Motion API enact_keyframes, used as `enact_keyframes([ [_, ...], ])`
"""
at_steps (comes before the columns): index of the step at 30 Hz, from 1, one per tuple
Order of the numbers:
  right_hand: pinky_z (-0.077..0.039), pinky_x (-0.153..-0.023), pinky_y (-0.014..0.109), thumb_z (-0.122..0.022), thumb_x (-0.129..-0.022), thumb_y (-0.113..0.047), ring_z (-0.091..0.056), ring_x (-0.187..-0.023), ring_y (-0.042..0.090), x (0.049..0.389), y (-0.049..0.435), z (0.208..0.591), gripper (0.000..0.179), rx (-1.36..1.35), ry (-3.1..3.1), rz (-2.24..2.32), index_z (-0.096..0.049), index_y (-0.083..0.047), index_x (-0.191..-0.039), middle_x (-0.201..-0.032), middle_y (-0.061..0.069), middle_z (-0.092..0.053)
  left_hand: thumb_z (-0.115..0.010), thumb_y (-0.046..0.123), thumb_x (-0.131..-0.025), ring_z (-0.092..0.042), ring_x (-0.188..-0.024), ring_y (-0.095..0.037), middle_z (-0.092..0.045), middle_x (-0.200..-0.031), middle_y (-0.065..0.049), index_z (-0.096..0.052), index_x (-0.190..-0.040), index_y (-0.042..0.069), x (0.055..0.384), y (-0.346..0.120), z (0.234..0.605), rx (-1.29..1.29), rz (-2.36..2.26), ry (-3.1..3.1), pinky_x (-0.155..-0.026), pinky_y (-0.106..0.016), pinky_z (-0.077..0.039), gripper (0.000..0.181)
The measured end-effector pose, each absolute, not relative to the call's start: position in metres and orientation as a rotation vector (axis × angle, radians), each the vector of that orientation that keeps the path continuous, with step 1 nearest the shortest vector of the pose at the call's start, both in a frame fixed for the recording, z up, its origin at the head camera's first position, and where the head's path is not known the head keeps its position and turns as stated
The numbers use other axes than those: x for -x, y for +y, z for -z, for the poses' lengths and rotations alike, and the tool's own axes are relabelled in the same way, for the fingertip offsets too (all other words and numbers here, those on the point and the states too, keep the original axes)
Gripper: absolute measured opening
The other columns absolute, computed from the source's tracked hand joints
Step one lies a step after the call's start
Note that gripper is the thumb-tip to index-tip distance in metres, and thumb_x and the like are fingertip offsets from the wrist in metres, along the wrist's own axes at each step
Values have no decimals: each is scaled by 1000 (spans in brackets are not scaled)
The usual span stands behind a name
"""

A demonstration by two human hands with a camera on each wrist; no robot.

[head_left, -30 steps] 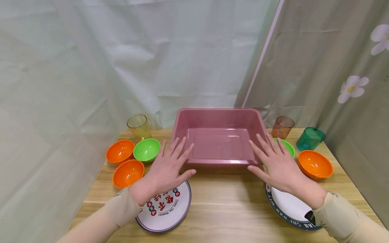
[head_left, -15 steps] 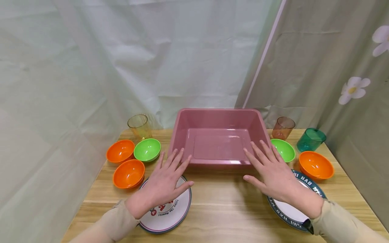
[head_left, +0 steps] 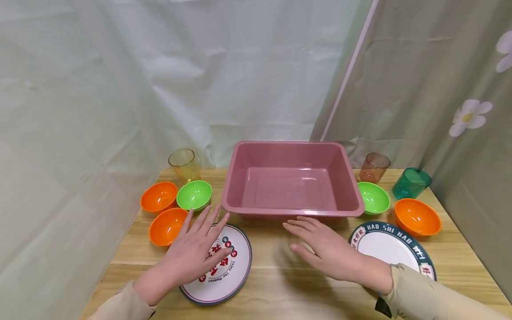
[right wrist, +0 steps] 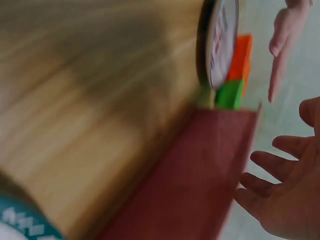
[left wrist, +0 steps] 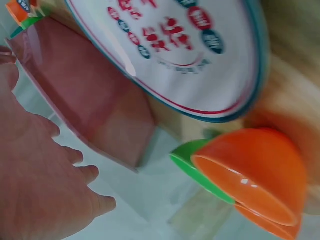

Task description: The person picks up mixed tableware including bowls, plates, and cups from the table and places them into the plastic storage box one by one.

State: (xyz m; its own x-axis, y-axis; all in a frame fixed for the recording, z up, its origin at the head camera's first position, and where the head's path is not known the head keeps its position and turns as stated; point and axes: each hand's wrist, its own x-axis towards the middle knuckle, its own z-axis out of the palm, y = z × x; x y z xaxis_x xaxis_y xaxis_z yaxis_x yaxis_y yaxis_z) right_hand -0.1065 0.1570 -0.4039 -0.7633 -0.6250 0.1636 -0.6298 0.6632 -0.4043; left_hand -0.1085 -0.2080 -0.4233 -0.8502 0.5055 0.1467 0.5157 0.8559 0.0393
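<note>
With twelve o'clock pointing away from the person, the left hand (head_left: 190, 255) hangs over the left side of the white plate (head_left: 228, 272). The middle of the plate is at six o'clock from that hand's fingertips, and most of it is at about four o'clock from the palm. The plate is round, so it has no long way. The left hand is much nearer to it than the right hand (head_left: 330, 253), which is off at three o'clock from the plate, near the front edge of the pink tub (head_left: 288, 191). The tub's long sides run from nine to three. The left fingers are straight and spread wide. The right fingers are closer together, with the thumb out. Both hands hold nothing. The plate lies flat on the wood table (head_left: 272, 284). It is shiny white, with a dark blue-green rim, a thin red ring, red writing and little red and green dots. Its edge is blurry from the right wrist, so I can't tell if it is one plate or two.
</note>
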Motion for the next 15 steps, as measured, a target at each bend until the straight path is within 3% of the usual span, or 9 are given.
enact_keyframes([
  [6, -42, -111, 47, -50, -108, -39, -52, -135, 22, 107, 125, 417, 46, -1040, -2997, -1069, -57, -13, -146, -143, 1, -60, -52, 64, -99, -12, -155, -35, -13, -171, -10, -27, -164, 21, 96, -225, 428, 755, 107, -2916, -121, -64, -8, 81],
  [10, -47, -106, 49, -53, -107, -34, -59, -127, 29, 110, 104, 426, 48, -957, -3043, -1443, -57, -2, -143, -135, 12, -65, -53, 62, -99, -14, -155, -37, -14, -170, -10, -31, -163, 18, 87, -231, 431, 739, 105, -2929, -121, -62, -6, 80],
  [15, -54, -95, 46, -59, -102, -17, -65, -110, 30, 114, 83, 438, 48, -721, -3018, -1934, -53, 11, -140, -120, 18, -68, -52, 62, -100, -16, -154, -37, -17, -170, -13, -34, -161, 15, 78, -240, 435, 727, 99, -2920, -122, -60, -5, 80],
])
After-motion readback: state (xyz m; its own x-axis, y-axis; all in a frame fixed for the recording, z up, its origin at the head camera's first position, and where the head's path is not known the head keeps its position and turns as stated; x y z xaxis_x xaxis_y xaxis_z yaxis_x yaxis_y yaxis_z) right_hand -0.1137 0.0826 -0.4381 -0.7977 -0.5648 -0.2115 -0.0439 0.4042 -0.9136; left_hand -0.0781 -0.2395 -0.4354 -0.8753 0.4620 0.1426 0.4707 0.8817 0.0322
